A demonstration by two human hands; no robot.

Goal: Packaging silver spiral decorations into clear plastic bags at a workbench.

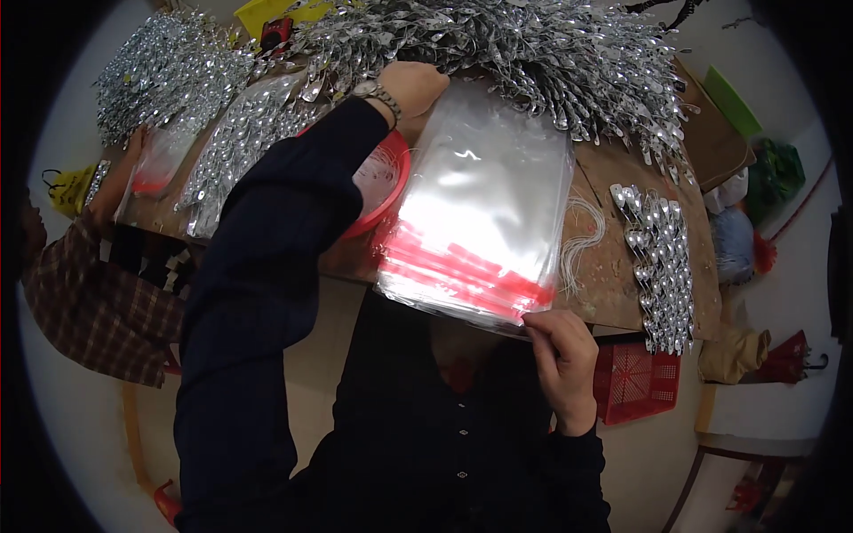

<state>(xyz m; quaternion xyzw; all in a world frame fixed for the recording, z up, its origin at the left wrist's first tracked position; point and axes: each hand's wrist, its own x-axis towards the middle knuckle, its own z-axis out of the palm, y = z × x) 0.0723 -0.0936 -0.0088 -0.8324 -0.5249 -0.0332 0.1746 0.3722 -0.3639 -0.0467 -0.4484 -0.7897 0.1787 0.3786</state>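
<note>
A stack of clear plastic bags (480, 178) with red bands along the near end lies in front of me, its near edge overhanging the table. My right hand (569, 355) pinches the near right corner of the bags between thumb and finger. At the far left corner of the stack, my left hand (413, 87) is closed, its fingers curled beside a big heap of silver, leaf-like strands (533, 53). Whatever those fingers grip is hidden. Partly behind my left forearm sits a red round basin (391, 191).
Thin white strings (582, 240) and a flat bundle of silver strands (659, 266) lie right of the bags. Below the table's right edge is a red plastic basket (635, 382). More silver strands (178, 71) cover the far left, where another person in a plaid shirt (98, 302) works.
</note>
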